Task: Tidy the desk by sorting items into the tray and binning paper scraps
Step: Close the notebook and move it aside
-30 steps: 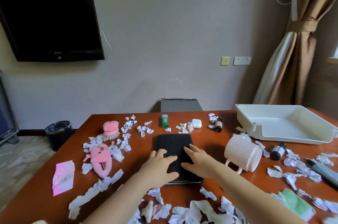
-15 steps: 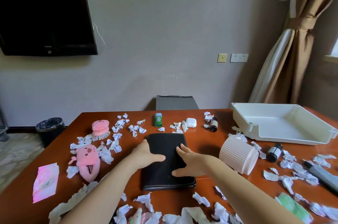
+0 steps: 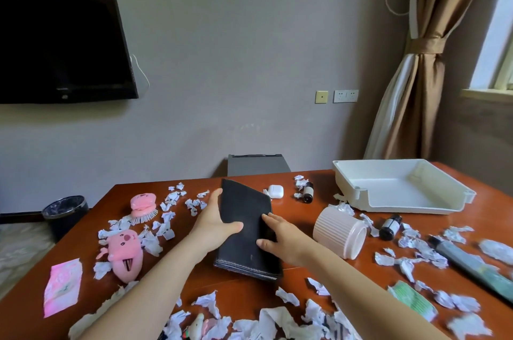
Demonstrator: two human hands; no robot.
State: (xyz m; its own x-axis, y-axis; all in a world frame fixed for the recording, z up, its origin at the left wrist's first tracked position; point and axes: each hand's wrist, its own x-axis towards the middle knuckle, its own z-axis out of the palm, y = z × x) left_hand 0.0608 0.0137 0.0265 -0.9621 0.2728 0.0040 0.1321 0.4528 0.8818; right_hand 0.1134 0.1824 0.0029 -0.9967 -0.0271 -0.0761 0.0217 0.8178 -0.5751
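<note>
A black notebook [image 3: 245, 231] is lifted off the desk in the middle, its far end tilted up. My left hand [image 3: 215, 224] grips its left edge, thumb on the cover. My right hand [image 3: 280, 237] holds its right edge, thumb on top and fingers along the side. The white tray [image 3: 358, 202] sits empty at the back right of the desk. White paper scraps [image 3: 416, 249] lie scattered over the whole desk. A black bin [image 3: 65, 213] stands on the floor past the desk's left edge.
A ribbed pink cup [image 3: 340, 232] lies on its side right of the notebook. Two small dark bottles [image 3: 390, 227], a white earbud case [image 3: 276, 191], a pink brush [image 3: 143, 205], a pink plush case [image 3: 126, 253], a pink packet [image 3: 62, 285] and a grey tube [image 3: 472, 270] lie around.
Both hands moved from lying flat on the notebook to its side edges and raised it off the desk, its far end tipping up. It now hides the small green box.
</note>
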